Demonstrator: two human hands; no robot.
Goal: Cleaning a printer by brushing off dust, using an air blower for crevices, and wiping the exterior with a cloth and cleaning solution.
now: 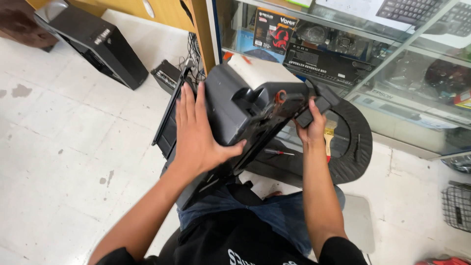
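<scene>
A large black plastic printer body [235, 105] rests tilted on my lap, its underside turned up. My left hand [196, 132] lies flat on its left side, fingers spread, thumb hooked over the lower edge. My right hand [310, 125] grips a black part [314, 105] at the body's right end. An orange bit [280, 95] shows near the top of the body. Under it, a black tray panel [169, 122] sticks out to the left.
A black round mat [355, 142] on the white tile floor carries a paintbrush [328, 142] and a red-handled screwdriver [279, 152]. A glass display case [392, 64] with boxed goods stands on the right. A black computer tower [98, 44] lies far left. A wire basket [456, 206] sits at the right edge.
</scene>
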